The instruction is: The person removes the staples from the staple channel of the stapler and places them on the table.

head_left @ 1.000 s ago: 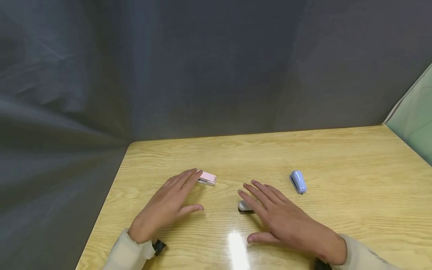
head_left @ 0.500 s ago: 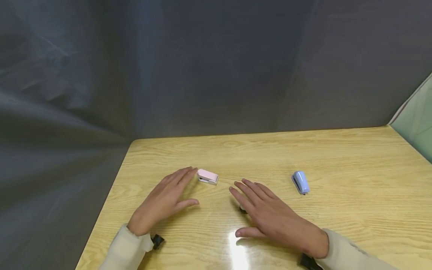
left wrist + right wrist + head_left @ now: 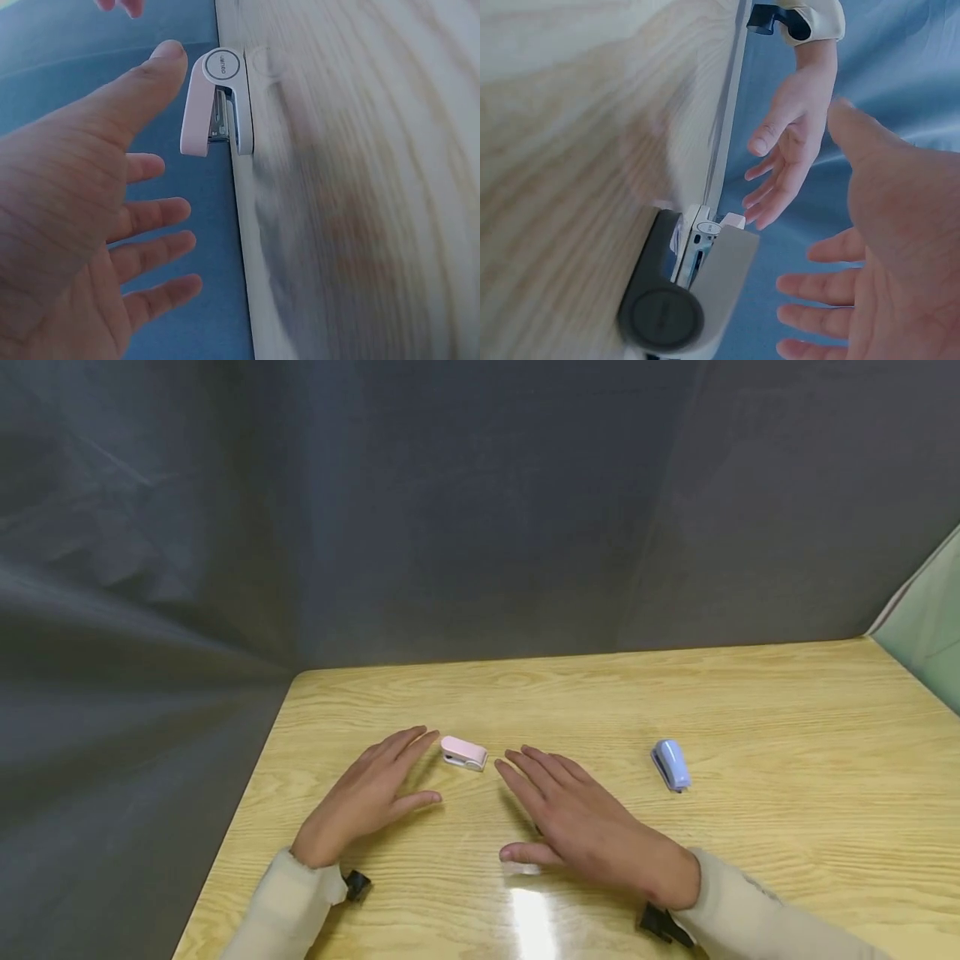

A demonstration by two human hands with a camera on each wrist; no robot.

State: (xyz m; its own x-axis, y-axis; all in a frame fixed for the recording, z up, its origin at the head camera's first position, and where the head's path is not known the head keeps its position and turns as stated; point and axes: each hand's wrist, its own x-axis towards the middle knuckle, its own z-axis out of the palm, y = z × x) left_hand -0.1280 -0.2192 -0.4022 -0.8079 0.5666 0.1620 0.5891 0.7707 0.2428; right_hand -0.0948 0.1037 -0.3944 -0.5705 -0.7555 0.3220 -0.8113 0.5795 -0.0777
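Beside my left hand lies a small pink stapler; the fingers are extended, the thumb spread, and nothing is held. The left wrist view shows the pink stapler on the tabletop, apart from that hand. My right hand hovers low with straight fingers, covering nearly all of a grey stapler in the head view. From the right wrist, this grey stapler with its dark base shows plainly, a gap away from the hand. A blue stapler lies farther right, untouched.
A light wooden table bears the staplers. Dark sheeting rises along its back and left edges. A pale green surface borders the right side. Black devices sit at both wrists.
My right hand has moved left and slightly away from me, now hiding the grey stapler that showed earlier. The left hand has shifted slightly, leaving the pink stapler fully visible.
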